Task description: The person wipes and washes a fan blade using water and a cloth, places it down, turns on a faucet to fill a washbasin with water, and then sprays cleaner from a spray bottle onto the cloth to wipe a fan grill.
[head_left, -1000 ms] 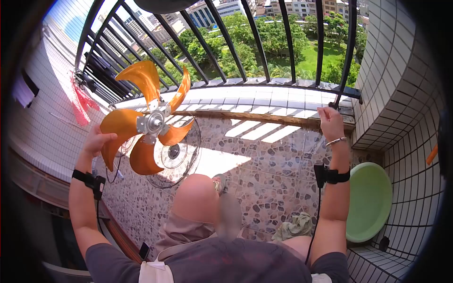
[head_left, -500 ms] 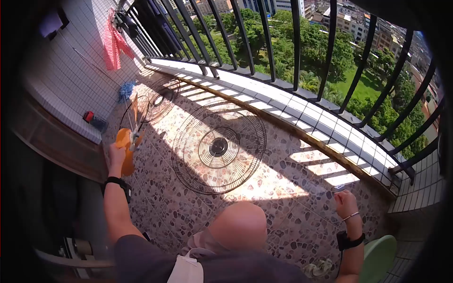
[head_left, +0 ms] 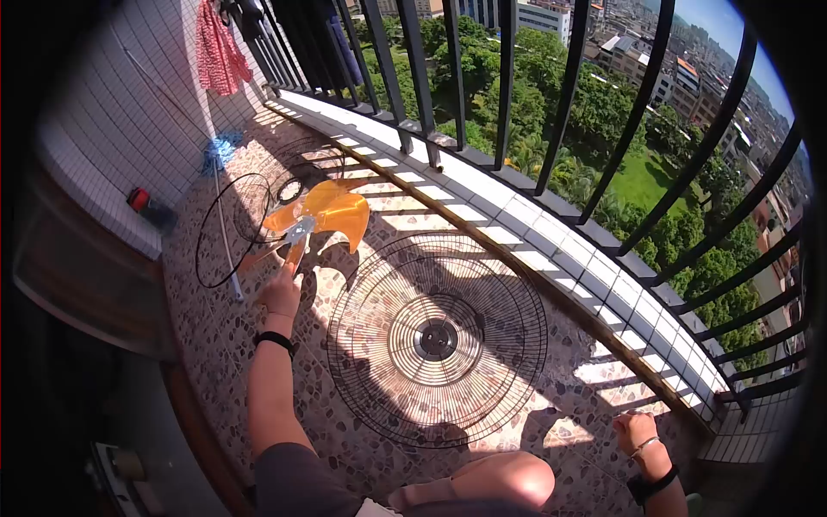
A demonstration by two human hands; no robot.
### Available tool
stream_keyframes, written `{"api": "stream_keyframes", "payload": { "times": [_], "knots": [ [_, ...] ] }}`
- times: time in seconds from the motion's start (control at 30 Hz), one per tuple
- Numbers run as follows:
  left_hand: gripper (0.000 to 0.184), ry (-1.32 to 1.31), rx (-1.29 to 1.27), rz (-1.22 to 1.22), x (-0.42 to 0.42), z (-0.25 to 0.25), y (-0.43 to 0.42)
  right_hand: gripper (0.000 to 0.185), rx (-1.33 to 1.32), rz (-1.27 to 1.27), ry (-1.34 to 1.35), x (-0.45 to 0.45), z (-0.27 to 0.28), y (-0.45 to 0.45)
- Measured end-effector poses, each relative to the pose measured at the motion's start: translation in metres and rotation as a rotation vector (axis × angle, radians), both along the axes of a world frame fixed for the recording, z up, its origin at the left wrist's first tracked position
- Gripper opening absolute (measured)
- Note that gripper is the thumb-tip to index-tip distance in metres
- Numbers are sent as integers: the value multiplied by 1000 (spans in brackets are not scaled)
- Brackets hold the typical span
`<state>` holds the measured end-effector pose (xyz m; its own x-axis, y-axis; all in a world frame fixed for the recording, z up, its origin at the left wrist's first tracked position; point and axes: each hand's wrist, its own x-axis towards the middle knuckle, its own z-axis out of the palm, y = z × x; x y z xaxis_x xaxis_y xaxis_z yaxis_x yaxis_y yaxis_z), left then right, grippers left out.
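Orange fan blades (head_left: 343, 215) are in L hand (head_left: 282, 293), fingers closed on one blade, others just beyond them; R hand (head_left: 636, 432) is curled in w/ nothing visible in it. Blades are apart from the black wire grille (head_left: 437, 339), which lies on the floor (head_left: 211, 345) btwn both hands' fingers, so they're unjoined, AFAICT; can't tell what else is done/left.
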<state>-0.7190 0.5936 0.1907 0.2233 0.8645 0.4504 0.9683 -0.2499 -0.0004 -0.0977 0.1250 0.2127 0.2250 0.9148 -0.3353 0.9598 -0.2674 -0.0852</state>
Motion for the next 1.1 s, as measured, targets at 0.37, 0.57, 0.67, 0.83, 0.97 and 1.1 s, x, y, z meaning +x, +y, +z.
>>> {"api": "stream_keyframes", "payload": {
  "times": [0.37,0.57,0.67,0.83,0.97,1.1],
  "knots": [
    [32,54,-174,244,51,-66,105,23,-317,98,-148,-24,-44,29],
    [22,187,-147,372,58,-99,99,23,-360,36,-107,-29,-55,9],
    [20,35,-385,396,46,-120,95,23,-285,-15,-77,-33,-44,6],
    [59,127,-297,600,31,-170,86,19,-258,-57,-123,-28,-29,3],
    [81,-318,-395,429,35,-134,44,13,-24,-78,-165,-15,-23,-4],
    [38,-614,-1006,878,16,-136,-1,16,24,-156,-97,2,-15,-27]
  ]
}}
